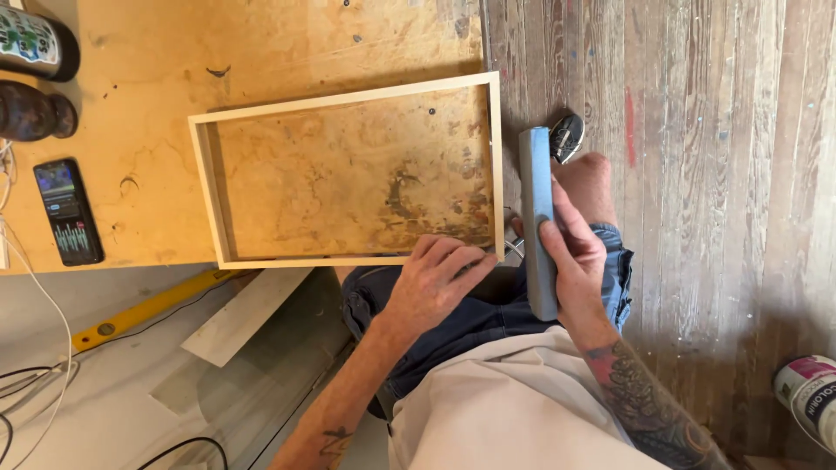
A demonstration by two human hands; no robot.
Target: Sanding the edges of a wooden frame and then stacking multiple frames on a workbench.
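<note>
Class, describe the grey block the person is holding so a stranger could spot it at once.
Start at the plywood workbench and the pale wooden frame on it. Just off the frame's corner, the right hand grips a long grey block, the only grey bar there.

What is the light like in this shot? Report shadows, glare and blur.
Head view: even daylight, no glare; the wooden frame throws a thin shadow on the workbench; the left hand and the right hand on the grey block are sharp.

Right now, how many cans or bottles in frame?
3, all cut off by the frame edges. A printed can lies at the workbench's top-left corner, a dark bottle just below it, and a paint can on the floor at the lower right. More may lie off-frame.
</note>
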